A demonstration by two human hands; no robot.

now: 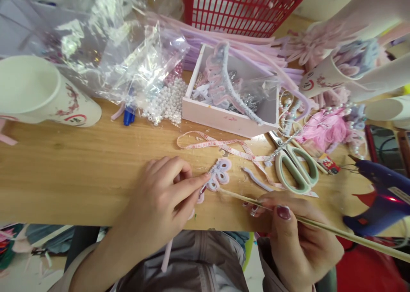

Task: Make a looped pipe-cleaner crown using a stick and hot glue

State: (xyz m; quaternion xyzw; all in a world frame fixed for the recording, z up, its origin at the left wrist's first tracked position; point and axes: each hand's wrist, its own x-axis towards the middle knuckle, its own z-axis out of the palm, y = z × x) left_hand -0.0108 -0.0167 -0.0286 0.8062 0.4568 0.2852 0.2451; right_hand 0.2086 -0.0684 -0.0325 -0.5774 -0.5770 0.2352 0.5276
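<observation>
Between the thumb and fingers of my left hand [163, 194] is a looped pipe-cleaner piece [221, 172] in pale pink and lilac, held just above the table. One pink tail [167, 255] of pipe cleaner hangs below that hand. My right hand [297, 232] is closed in a pinch round a thin wooden stick [346, 236]. The stick's tip touches or nearly touches the lower edge of the loops. Near my right fingers lies a short lilac pipe cleaner [257, 179].
Scissors [296, 168] and a measuring tape [221, 143] lie beyond my hands. A blue glue gun [381, 194] stands at the right. Behind are a white box [230, 124] with a looped hair claw, white beads [166, 100], paper cups [32, 91] and a red basket [237, 10].
</observation>
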